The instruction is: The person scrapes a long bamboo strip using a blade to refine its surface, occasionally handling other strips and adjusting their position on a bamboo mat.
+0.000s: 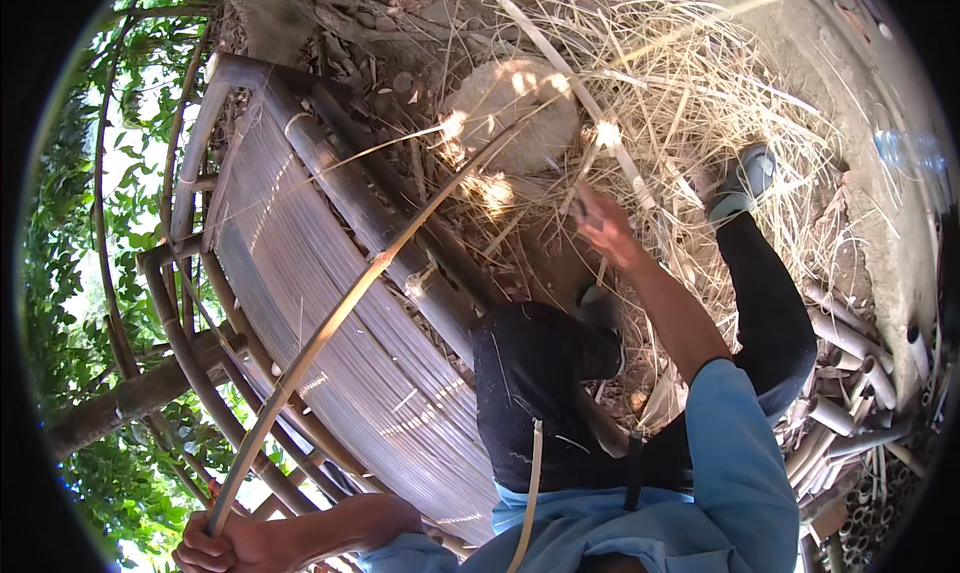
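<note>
My left hand [215, 545] is at the lower left, closed around the near end of a long thin bamboo strip [340, 318]. The strip bows up and to the right, over a slatted bamboo bench [320, 303], toward a heap of dry shavings [650, 83]. My right hand [603, 223] is stretched forward over my black-trousered knee [535, 373], with its back toward me and its fingers curled. It is next to a second pale strip [590, 113] and a small dark object. What it grips is hidden.
A rounded pale stone [505, 98] lies among the shavings. My foot in a grey shoe [745, 178] rests at the right. Several cut bamboo tubes [850, 373] are piled at the far right. Green foliage [70, 303] lies beyond the bench.
</note>
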Tool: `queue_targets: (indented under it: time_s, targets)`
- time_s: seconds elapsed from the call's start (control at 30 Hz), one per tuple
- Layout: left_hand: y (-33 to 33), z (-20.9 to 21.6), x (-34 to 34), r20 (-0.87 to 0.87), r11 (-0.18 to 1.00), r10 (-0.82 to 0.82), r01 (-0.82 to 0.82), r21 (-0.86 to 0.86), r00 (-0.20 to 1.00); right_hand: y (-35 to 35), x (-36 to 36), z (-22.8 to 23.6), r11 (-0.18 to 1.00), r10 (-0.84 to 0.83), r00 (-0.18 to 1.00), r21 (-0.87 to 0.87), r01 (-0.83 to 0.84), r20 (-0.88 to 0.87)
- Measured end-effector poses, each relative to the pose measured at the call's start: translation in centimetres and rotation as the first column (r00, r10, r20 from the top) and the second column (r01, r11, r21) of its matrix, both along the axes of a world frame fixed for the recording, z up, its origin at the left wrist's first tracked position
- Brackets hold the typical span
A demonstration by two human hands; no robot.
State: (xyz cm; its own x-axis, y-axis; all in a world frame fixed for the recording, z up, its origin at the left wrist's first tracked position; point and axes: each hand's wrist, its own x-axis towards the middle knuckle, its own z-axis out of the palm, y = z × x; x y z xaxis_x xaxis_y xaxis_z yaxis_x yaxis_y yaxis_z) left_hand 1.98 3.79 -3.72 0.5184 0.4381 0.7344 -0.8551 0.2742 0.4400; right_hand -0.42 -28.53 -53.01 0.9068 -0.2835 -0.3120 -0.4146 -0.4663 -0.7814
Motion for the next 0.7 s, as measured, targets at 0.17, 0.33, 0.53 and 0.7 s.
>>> queue_targets:
  time_s: [0.17, 0.33, 0.53, 0.7]
  targets:
    - [3.5, 0.5, -0.3, 0.025, 0.986, -0.135, 0.131, 0.102, 0.991, -1.7, -1.6, 0.5, 0.99, -0.036, 0.999, 0.137, 0.033, 0.019]
    - [-2.1, 1.0, -1.5, 0.044, 0.976, 0.036, -0.044, 0.214, 0.998, 4.2, -1.0, 15.3, 0.976, 0.137, 0.956, -0.201, -0.085, 0.261]
    - [-5.9, 0.4, -2.2, 0.127, 0.924, 0.284, -0.306, 0.228, 0.95, 11.6, -6.1, 34.1, 0.942, 0.323, 0.628, -0.177, -0.286, 0.708]
    - [-7.9, 0.6, -3.0, 0.135, 0.942, 0.269, -0.289, 0.167, 0.954, 12.4, -7.8, 34.7, 0.941, 0.331, 0.631, -0.193, -0.28, 0.702]
